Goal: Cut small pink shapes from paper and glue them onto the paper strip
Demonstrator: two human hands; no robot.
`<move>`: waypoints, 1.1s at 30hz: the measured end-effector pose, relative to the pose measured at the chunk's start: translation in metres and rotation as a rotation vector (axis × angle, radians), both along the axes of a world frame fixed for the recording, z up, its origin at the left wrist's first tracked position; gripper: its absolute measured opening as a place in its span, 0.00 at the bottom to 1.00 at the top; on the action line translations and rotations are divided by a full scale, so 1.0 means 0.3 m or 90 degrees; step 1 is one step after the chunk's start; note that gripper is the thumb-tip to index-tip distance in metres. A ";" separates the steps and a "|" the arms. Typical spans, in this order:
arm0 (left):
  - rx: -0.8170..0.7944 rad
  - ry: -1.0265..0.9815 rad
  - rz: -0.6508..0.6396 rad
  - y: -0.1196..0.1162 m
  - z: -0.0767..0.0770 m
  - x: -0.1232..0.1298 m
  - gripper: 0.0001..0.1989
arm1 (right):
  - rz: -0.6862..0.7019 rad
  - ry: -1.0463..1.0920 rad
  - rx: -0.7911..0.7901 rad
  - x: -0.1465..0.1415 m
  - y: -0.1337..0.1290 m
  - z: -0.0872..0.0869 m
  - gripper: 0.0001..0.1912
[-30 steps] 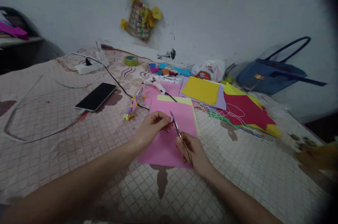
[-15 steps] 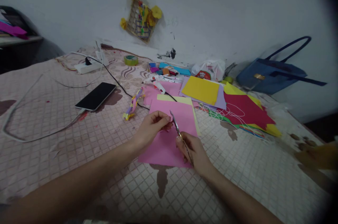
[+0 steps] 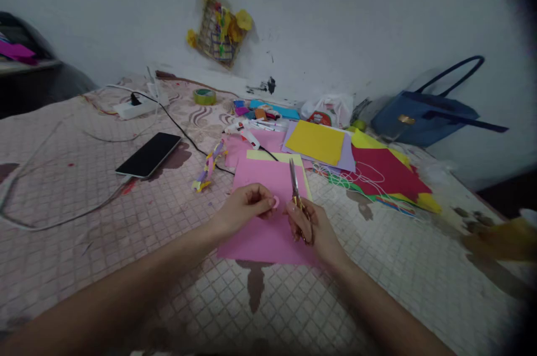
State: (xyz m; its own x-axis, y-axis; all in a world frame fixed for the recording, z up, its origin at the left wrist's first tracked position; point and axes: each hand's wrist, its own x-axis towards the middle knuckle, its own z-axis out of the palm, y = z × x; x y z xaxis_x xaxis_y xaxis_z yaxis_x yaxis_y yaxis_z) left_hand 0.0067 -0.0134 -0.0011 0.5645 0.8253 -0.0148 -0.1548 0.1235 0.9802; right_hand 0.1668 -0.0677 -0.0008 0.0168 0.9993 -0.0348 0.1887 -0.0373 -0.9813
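Between the fingertips of my left hand (image 3: 247, 206) is a small pink paper piece (image 3: 276, 202), pinched over the pink sheet. My right hand (image 3: 312, 227) is closed around the handles of a pair of scissors (image 3: 294, 179), whose blades point up and away from me and look closed. The blades stand apart from the paper piece. Under both hands lies a pink paper sheet (image 3: 255, 241), with a pale yellow sheet (image 3: 255, 156) showing beneath its far edge.
A glue gun (image 3: 247, 136) lies behind the sheets, and a braided paper strip (image 3: 208, 167) left of them. A phone (image 3: 149, 154) sits at left. Yellow paper (image 3: 316, 142), red paper (image 3: 386, 174) and tangled white string (image 3: 335, 174) lie right. A blue bag (image 3: 428, 118) leans against the wall.
The scissors have moved away from the pink paper piece to the right, and their blades have turned more upright. My left hand has shifted slightly down, still pinching the piece.
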 end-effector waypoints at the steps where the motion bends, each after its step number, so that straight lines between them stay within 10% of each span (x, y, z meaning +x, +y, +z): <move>1: 0.015 0.013 -0.020 -0.003 0.001 0.001 0.08 | -0.002 0.004 -0.001 0.009 0.005 0.005 0.17; 17: 0.147 0.092 -0.067 -0.009 -0.027 0.009 0.04 | 0.105 0.005 -0.025 0.021 0.011 0.010 0.08; 33: -0.064 0.028 -0.013 0.010 -0.039 0.008 0.11 | 0.042 0.014 0.006 0.002 0.008 -0.010 0.11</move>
